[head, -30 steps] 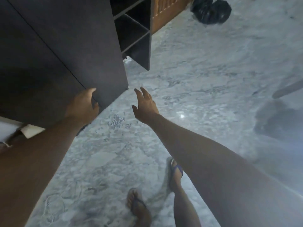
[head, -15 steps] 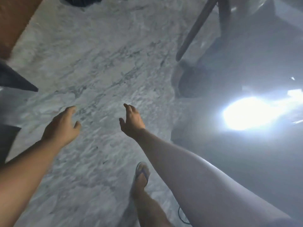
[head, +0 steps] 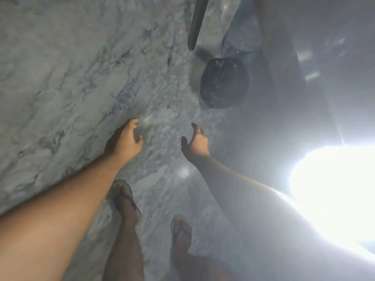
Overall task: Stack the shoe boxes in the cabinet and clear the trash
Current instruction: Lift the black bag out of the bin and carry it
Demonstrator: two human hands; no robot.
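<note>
Turned from the cabinet, left hand (head: 123, 139) and right hand (head: 196, 143), empty, fingers loosely spread, now approach the crumpled black plastic bag (head: 224, 83): probably trash next.

Surface finishes: floor (head: 60, 88), black bag (head: 224, 83), sandals (head: 116, 188).
The floor looks polished grey-veined marble, glossy; the black bag thin crinkled plastic, slight sheen; the sandals matt, rubber-like, blurred.

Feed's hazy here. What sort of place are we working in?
Probably a room in a home: a grey-veined marble floor, a bulging black bag lying on it, and the person wears flip-flops. Glare hides the right side.
</note>
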